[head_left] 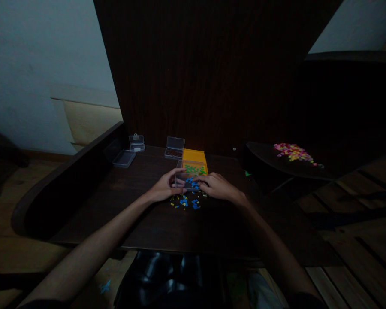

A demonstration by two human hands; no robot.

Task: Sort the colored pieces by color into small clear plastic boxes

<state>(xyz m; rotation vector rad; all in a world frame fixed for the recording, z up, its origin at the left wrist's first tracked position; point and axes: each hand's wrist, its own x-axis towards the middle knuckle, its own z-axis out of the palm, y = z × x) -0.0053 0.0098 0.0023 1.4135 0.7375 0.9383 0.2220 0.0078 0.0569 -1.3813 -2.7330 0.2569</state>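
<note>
My left hand (165,185) and my right hand (216,186) meet at a small clear plastic box (187,181) on the dark wooden table (141,214). Fingers of both hands curl round the box's sides. Blue pieces lie inside the box. More small blue and yellow pieces (187,201) are scattered on the table just in front of it. Behind the box lies an orange tray (194,158) with green pieces at its near end.
Clear boxes sit at the back: one open with dark contents (174,148), one small one (137,143) and a flat one (124,158). A pile of pink and yellow pieces (292,152) lies on a dark surface at the right. The room is dim.
</note>
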